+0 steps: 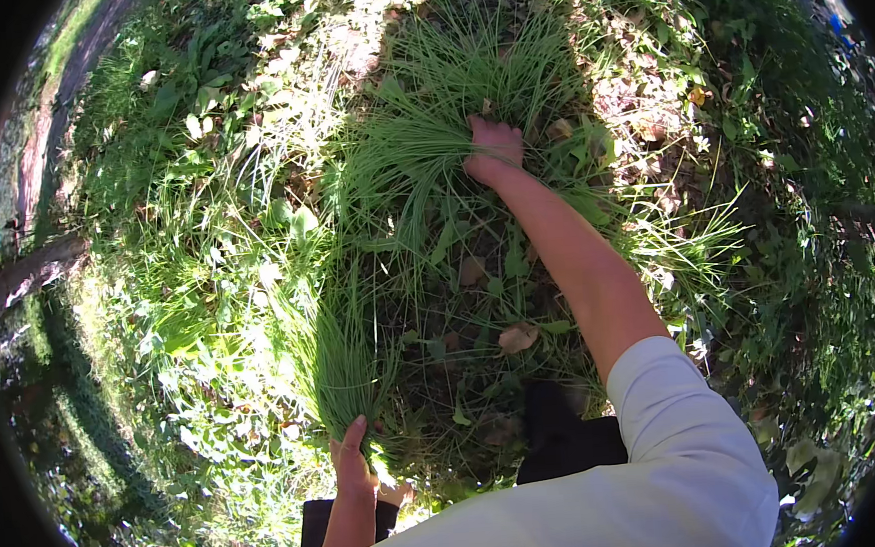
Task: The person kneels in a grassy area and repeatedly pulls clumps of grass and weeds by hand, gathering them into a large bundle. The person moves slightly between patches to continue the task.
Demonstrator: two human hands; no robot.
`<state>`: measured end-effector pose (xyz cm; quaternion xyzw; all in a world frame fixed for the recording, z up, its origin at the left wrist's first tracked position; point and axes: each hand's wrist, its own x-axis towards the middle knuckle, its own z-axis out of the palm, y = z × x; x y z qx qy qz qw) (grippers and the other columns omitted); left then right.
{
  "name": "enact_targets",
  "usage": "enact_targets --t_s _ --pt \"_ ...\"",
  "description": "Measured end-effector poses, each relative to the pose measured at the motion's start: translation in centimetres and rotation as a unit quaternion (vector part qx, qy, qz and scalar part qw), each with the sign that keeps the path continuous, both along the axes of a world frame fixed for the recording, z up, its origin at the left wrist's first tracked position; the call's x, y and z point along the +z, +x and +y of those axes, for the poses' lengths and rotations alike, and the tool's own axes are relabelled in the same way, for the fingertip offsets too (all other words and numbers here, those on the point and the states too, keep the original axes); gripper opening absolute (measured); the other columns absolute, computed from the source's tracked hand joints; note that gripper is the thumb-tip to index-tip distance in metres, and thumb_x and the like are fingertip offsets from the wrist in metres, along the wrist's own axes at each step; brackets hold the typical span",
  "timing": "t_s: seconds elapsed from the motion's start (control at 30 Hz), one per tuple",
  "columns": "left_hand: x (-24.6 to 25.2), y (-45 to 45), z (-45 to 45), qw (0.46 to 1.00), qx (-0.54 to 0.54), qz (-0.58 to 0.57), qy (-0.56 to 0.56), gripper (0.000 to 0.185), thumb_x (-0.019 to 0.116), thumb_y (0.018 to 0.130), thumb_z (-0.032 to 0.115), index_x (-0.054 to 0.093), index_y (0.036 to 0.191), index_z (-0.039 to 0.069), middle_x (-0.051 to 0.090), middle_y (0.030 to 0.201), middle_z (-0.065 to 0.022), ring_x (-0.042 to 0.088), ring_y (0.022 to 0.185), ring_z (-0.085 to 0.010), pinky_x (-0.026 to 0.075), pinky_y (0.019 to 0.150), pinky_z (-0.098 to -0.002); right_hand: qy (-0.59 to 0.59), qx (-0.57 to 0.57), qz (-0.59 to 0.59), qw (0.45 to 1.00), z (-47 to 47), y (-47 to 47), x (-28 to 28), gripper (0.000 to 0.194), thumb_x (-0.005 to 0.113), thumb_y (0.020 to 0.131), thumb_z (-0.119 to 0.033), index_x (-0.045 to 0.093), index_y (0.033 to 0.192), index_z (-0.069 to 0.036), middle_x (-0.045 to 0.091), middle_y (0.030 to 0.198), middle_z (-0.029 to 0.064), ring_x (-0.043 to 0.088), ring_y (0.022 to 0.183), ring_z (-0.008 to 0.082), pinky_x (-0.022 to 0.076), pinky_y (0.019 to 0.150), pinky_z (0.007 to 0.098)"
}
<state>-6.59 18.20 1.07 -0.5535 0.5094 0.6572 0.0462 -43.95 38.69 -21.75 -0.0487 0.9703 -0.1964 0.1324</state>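
Note:
My left hand (353, 459) is at the lower left, closed around the base of a bundle of long green grass blades (345, 354), which fan upward away from me. Further out, right of the middle, my right hand (496, 149) grips a clump of long thin grass (407, 151) low down, its blades spreading to the left. More of the grass (481, 60) rises behind that hand. The fingers of my right hand are partly hidden by blades.
Dark soil with low weeds and a dry brown leaf (518, 338) lies between my hands. A sunlit grass tuft (695, 239) stands right of my right forearm. Broad-leaved plants (204, 85) grow at the upper left. A log or branch (35, 272) lies at the far left. My dark shoe (547, 410) shows below.

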Motion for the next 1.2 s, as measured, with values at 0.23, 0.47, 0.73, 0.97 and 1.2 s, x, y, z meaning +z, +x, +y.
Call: enact_targets --t_s 0.23,0.47,0.73,0.97,1.2 --pt "0.6 -0.4 0.3 1.0 -0.011 -0.01 -0.002 0.029 0.062 0.083 0.012 0.057 0.11 0.002 0.065 0.091 -0.0071 0.062 0.076 -0.0173 0.052 0.069 -0.0315 -0.113 0.025 0.189 0.975 1.7 1.3 -0.5 0.034 0.07 0.073 -0.019 0.062 0.106 -0.014 0.06 0.102 0.0084 0.055 0.099 0.0315 0.0401 0.085 0.0428" --pt "0.4 0.1 0.9 0.999 0.039 -0.003 -0.009 0.027 0.063 0.081 0.009 0.056 0.106 0.0 0.064 0.087 -0.0091 0.062 0.071 -0.0174 0.052 0.063 -0.0308 -0.373 -0.125 -0.018 0.919 0.6 1.2 -2.4 0.032 0.062 0.084 -0.015 0.056 0.115 -0.01 0.059 0.116 0.0107 0.049 0.113 0.0325 0.0429 0.091 0.0369" --pt "1.2 -1.2 1.6 1.0 0.018 -0.002 -0.001 0.031 0.064 0.081 0.008 0.054 0.109 0.0 0.064 0.089 -0.0091 0.062 0.072 -0.0175 0.053 0.063 -0.0305 -0.595 -0.125 0.02 0.794 4.7 0.9 -9.6 0.034 0.047 0.099 -0.021 0.048 0.127 -0.004 0.056 0.12 0.0122 0.055 0.107 0.0252 0.045 0.093 0.0353" --pt "2.2 -0.9 0.6 0.999 0.012 0.047 -0.011 0.028 0.061 0.087 0.018 0.055 0.109 0.002 0.063 0.088 -0.0079 0.062 0.076 -0.0169 0.054 0.067 -0.0316 -0.433 -0.389 -0.241 0.776 10.3 16.6 2.1 0.04 0.061 0.088 -0.046 0.057 0.105 -0.01 0.057 0.089 0.0039 0.054 0.077 0.0138 0.0466 0.065 0.0324" --pt "3.3 -5.7 -1.3 0.975 0.098 0.186 0.066 0.028 0.059 0.091 0.026 0.056 0.105 0.003 0.063 0.087 -0.0074 0.062 0.08 -0.0176 0.054 0.071 -0.0321 -0.865 -0.206 -0.192 0.415 15.0 11.7 21.1 0.029 0.056 0.093 -0.041 0.05 0.088 -0.013 0.051 0.067 -0.0029 0.044 0.051 0.0111 0.0409 0.053 0.0292"
